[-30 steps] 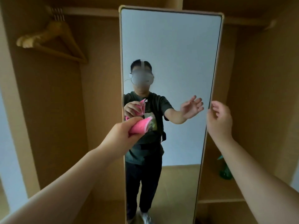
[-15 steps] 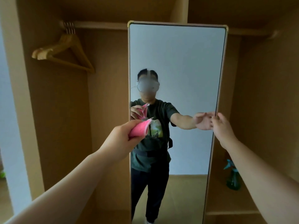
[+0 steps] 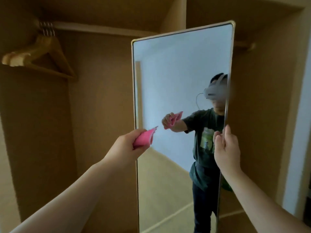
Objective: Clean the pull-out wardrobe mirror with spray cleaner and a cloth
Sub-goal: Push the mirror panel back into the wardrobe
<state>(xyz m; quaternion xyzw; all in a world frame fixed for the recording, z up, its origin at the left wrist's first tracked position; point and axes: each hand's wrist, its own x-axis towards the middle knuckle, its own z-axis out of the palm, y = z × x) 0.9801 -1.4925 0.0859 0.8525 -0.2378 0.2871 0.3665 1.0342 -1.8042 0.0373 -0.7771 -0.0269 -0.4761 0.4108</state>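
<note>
The tall pull-out mirror (image 3: 176,68) with a thin gold frame stands in the open wooden wardrobe, swung at an angle so its right edge is nearer me. My right hand (image 3: 226,148) grips that right edge at mid height, fingers wrapped around the frame. My left hand (image 3: 127,146) is closed on a bunched pink cloth (image 3: 144,137), held just in front of the mirror's left edge, apart from the glass as far as I can tell. A sliver of the green spray bottle (image 3: 226,186) shows behind the mirror's right edge, low down.
Wooden hangers (image 3: 38,54) hang from a rail at the upper left inside the wardrobe. Wardrobe side panels rise on both sides. The mirror reflects a person with a headset, a pale wall and a wooden floor.
My right hand has closed on the mirror's right edge and the mirror has swung from facing me to an angle. My left hand still holds the cloth at about the same height.
</note>
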